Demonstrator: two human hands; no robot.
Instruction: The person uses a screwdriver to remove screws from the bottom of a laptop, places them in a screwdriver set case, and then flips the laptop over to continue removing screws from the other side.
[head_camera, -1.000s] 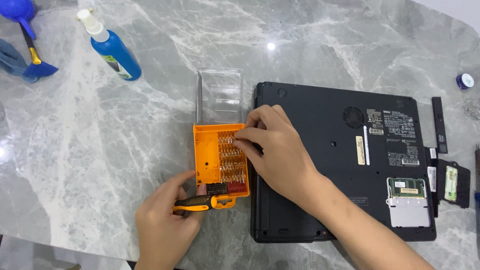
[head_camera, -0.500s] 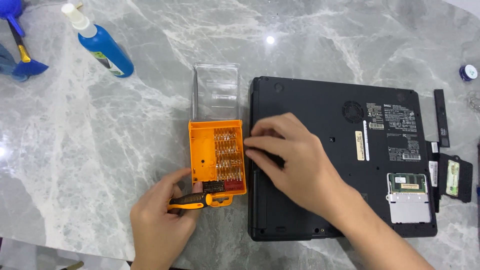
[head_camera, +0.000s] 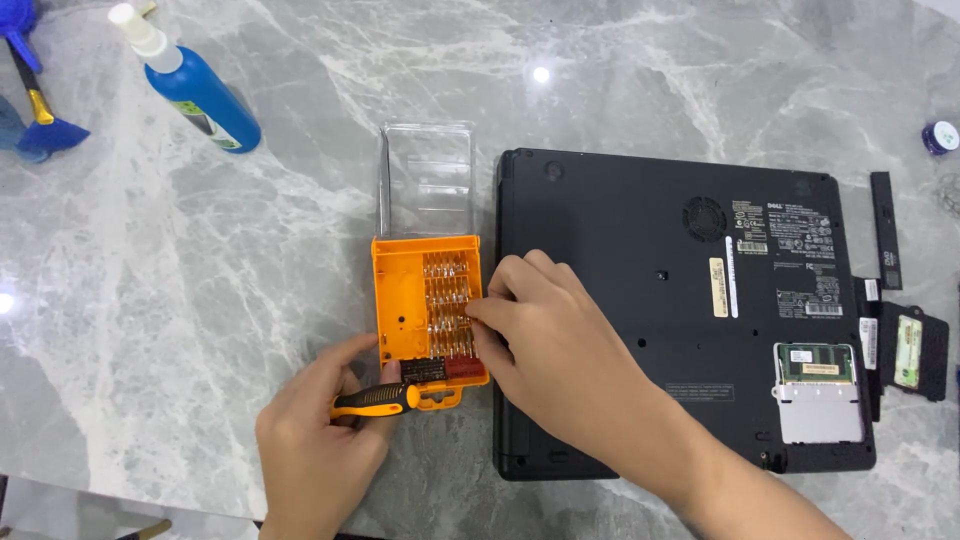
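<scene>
An orange screwdriver-bit case lies open on the marble table, its clear lid flipped back. Rows of metal bits fill its right half. My right hand reaches across the case's right edge, fingertips pinching at the bits. My left hand sits below the case and grips an orange-and-black screwdriver handle lying along the case's bottom edge. A black laptop rests upside down just right of the case, with an open memory bay.
A blue spray bottle lies at the upper left, beside a blue brush. Removed black covers and a strip lie right of the laptop, with a drive part. A small blue cap sits far right.
My right hand has slid down the row of bits toward the case's lower part. My left hand keeps hold of the screwdriver handle. The view has shifted slightly.
</scene>
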